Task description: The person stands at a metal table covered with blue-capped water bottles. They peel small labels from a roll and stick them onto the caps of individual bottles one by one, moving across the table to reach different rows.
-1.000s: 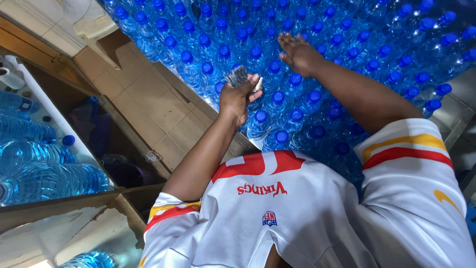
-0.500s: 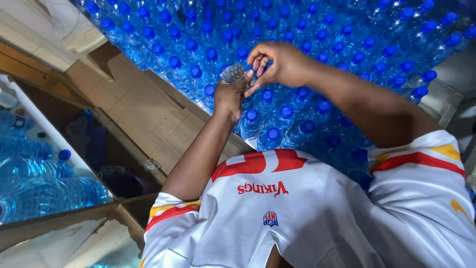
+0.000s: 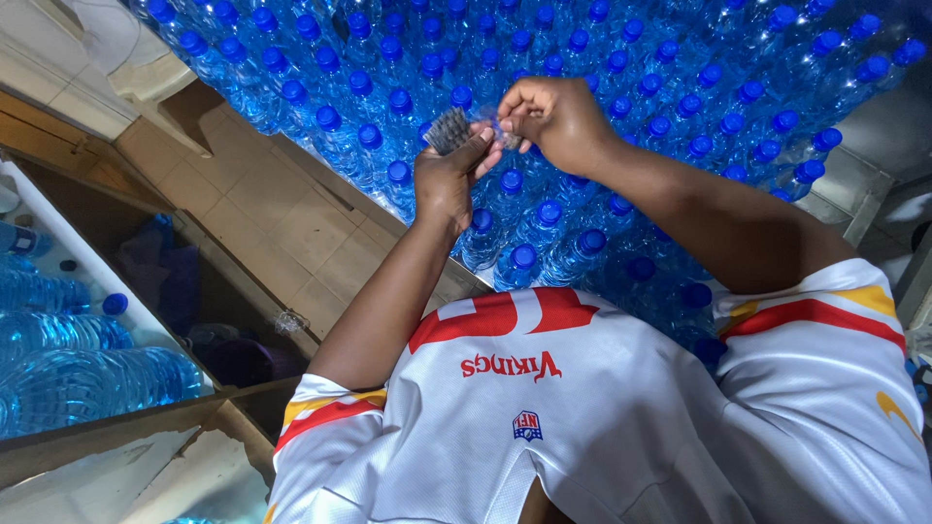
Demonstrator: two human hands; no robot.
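Blue-capped water bottles [image 3: 544, 209] stand packed in rows across most of the room's floor, with tan tiles [image 3: 262, 218] bare at one side and more bottles lying stacked on a white shelf [image 3: 68, 335]. A person in a white jersey with red and yellow stripes [image 3: 602, 417] leans over the rows, both arms stretched out above the caps. The left hand [image 3: 449, 180] is closed around a small grey stack of what look like clear seals [image 3: 449, 129], its long axis tilted up from the palm toward the other hand. The right hand [image 3: 555, 121], just beside it, pinches narrowly at a small clear piece [image 3: 497, 129] at the stack's upper end; fingertips nearly touch.
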